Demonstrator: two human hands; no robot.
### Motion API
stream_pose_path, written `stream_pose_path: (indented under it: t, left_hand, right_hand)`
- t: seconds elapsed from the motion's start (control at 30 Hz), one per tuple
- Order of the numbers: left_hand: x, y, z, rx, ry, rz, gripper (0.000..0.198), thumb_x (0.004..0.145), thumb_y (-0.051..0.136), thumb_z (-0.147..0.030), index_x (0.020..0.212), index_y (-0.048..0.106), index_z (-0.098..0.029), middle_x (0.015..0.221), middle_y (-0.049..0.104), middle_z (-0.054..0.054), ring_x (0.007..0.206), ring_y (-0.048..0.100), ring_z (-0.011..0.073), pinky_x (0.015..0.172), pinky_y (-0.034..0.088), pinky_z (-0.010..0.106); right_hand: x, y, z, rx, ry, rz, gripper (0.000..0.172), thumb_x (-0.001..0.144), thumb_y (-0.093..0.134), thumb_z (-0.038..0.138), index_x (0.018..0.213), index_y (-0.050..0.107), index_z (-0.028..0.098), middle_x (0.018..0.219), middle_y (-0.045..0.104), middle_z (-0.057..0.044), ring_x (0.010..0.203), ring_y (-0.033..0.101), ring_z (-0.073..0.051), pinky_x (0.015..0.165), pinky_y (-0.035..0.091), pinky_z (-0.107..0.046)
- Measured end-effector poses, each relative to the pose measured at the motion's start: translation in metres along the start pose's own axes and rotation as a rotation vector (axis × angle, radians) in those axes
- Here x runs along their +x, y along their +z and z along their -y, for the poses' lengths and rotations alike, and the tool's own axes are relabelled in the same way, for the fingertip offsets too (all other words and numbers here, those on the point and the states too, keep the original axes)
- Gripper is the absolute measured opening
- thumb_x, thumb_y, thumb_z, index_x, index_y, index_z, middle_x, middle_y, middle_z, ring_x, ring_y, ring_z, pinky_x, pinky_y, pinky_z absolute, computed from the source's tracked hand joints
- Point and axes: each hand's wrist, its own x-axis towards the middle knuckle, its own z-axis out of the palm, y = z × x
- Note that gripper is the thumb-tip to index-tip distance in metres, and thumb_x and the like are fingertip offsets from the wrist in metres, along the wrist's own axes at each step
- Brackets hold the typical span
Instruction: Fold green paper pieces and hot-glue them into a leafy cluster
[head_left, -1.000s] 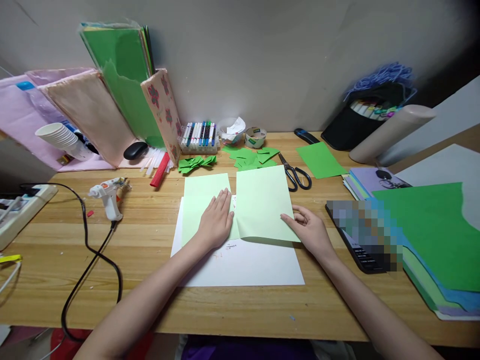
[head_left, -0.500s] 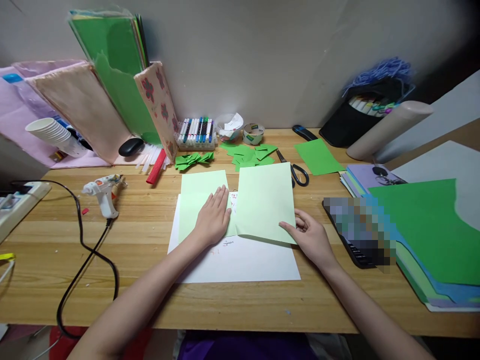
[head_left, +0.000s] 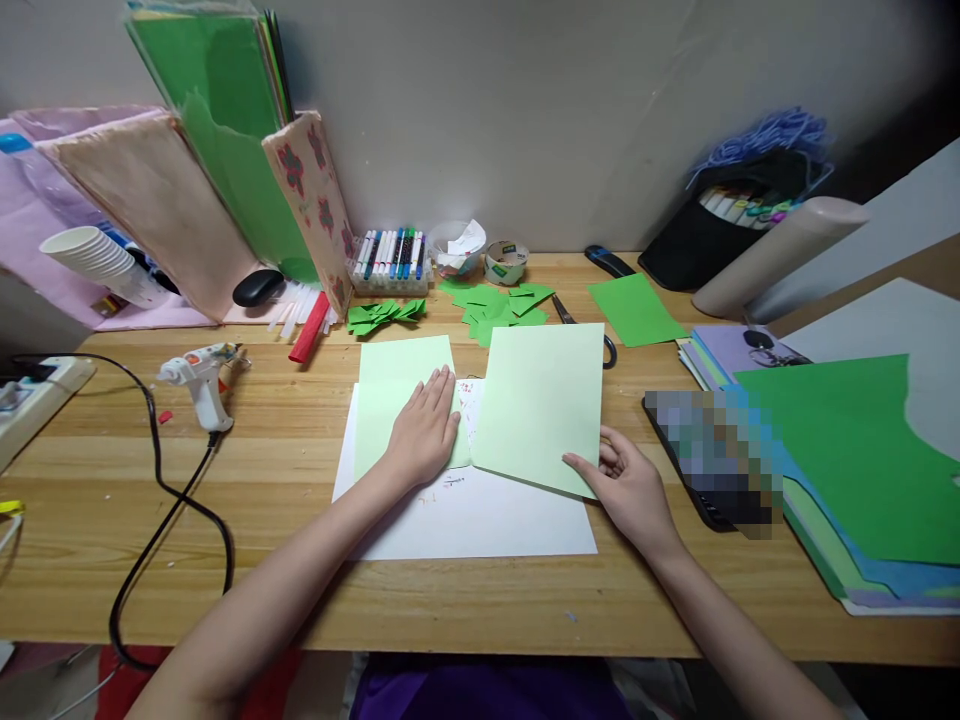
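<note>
A pale green paper sheet (head_left: 541, 400) lies over a white sheet (head_left: 480, 520) on the wooden desk (head_left: 300, 560). My left hand (head_left: 424, 430) lies flat with fingers stretched on the sheet's left part (head_left: 394, 380). My right hand (head_left: 626, 485) pinches the lower right corner of the sheet's right part and holds it lifted off the desk, tilted up toward me. A narrow strip of the white sheet with red marks shows between the two green parts.
Scissors (head_left: 592, 335) are half hidden behind the lifted paper. Green paper scraps (head_left: 499, 305), a tape roll (head_left: 505, 262), markers (head_left: 390, 258) stand at the back. A glue gun (head_left: 199, 375) with black cord lies left. Coloured paper stacks (head_left: 847, 460) fill the right.
The right part of the green sheet has risen higher under my right hand and now covers more of the scissors. My left hand has stayed flat on the left part.
</note>
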Motion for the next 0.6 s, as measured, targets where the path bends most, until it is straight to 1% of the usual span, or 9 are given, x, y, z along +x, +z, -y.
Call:
stream_pose_path:
  t: [0.1, 0.2, 0.27, 0.33, 0.4, 0.47, 0.53, 0.6]
  left_hand:
    - [0.001, 0.001, 0.000, -0.014, -0.002, 0.001, 0.054, 0.092, 0.021, -0.032, 0.140, 0.020, -0.008, 0.147, 0.020, 0.012, 0.136, 0.015, 0.0196, 0.111, 0.017, 0.039]
    - [0.001, 0.002, 0.001, -0.040, -0.002, -0.004, 0.054, 0.091, 0.022, -0.032, 0.140, 0.019, -0.009, 0.147, 0.019, 0.012, 0.136, 0.015, 0.0199, 0.111, 0.017, 0.040]
    - [0.000, 0.000, 0.001, -0.085, -0.005, -0.004, 0.054, 0.091, 0.024, -0.032, 0.140, 0.020, -0.008, 0.147, 0.018, 0.012, 0.136, 0.014, 0.0201, 0.111, 0.015, 0.040]
    - [-0.001, -0.006, -0.001, -0.179, -0.009, -0.011, 0.055, 0.092, 0.025, -0.033, 0.139, 0.021, -0.008, 0.147, 0.019, 0.012, 0.136, 0.013, 0.0197, 0.112, 0.012, 0.040]
    - [-0.002, -0.014, -0.005, -0.343, -0.008, -0.025, 0.053, 0.092, 0.025, -0.035, 0.139, 0.024, -0.011, 0.147, 0.022, 0.010, 0.136, 0.016, 0.0191, 0.112, 0.011, 0.039]
    - [-0.001, -0.022, -0.013, -0.593, -0.025, -0.025, 0.051, 0.091, 0.029, -0.038, 0.137, 0.029, -0.017, 0.145, 0.029, 0.007, 0.133, 0.024, 0.0193, 0.111, 0.016, 0.038]
    - [0.004, -0.028, -0.021, -0.904, -0.096, -0.003, 0.050, 0.089, 0.036, -0.042, 0.133, 0.037, -0.020, 0.139, 0.039, 0.008, 0.128, 0.035, 0.0212, 0.106, 0.026, 0.036]
    - [0.011, -0.031, -0.028, -1.181, -0.190, 0.049, 0.050, 0.084, 0.045, -0.044, 0.126, 0.044, -0.018, 0.128, 0.051, 0.011, 0.116, 0.049, 0.0242, 0.097, 0.038, 0.037]
  right_hand:
    - [-0.005, -0.003, -0.002, 0.045, 0.027, -0.025, 0.042, 0.072, 0.067, 0.037, 0.107, 0.053, 0.019, 0.095, 0.068, -0.008, 0.081, 0.063, -0.020, 0.071, 0.050, -0.031]
    - [-0.008, -0.007, -0.003, 0.114, 0.037, -0.077, 0.041, 0.070, 0.069, 0.036, 0.104, 0.054, 0.019, 0.100, 0.068, -0.009, 0.085, 0.064, -0.021, 0.076, 0.051, -0.032]
    - [-0.009, -0.009, -0.003, 0.163, 0.036, -0.094, 0.039, 0.070, 0.069, 0.035, 0.103, 0.055, 0.019, 0.102, 0.067, -0.009, 0.088, 0.063, -0.020, 0.079, 0.050, -0.032]
    - [-0.009, -0.010, -0.002, 0.206, 0.036, -0.084, 0.038, 0.070, 0.069, 0.034, 0.103, 0.055, 0.020, 0.102, 0.067, -0.009, 0.091, 0.063, -0.020, 0.082, 0.050, -0.031]
    - [-0.008, -0.010, -0.001, 0.241, 0.041, -0.048, 0.039, 0.070, 0.069, 0.034, 0.103, 0.054, 0.020, 0.101, 0.068, -0.009, 0.090, 0.064, -0.020, 0.082, 0.050, -0.032]
    - [-0.008, -0.009, 0.001, 0.270, 0.049, -0.002, 0.041, 0.069, 0.070, 0.034, 0.104, 0.054, 0.019, 0.101, 0.068, -0.009, 0.090, 0.064, -0.021, 0.082, 0.051, -0.032]
    - [-0.007, -0.010, 0.003, 0.296, 0.060, 0.060, 0.040, 0.069, 0.070, 0.034, 0.103, 0.055, 0.019, 0.101, 0.068, -0.010, 0.092, 0.064, -0.022, 0.082, 0.051, -0.032]
    - [-0.007, -0.011, 0.006, 0.309, 0.075, 0.152, 0.038, 0.069, 0.070, 0.035, 0.102, 0.058, 0.019, 0.103, 0.067, -0.010, 0.094, 0.063, -0.023, 0.082, 0.051, -0.033]
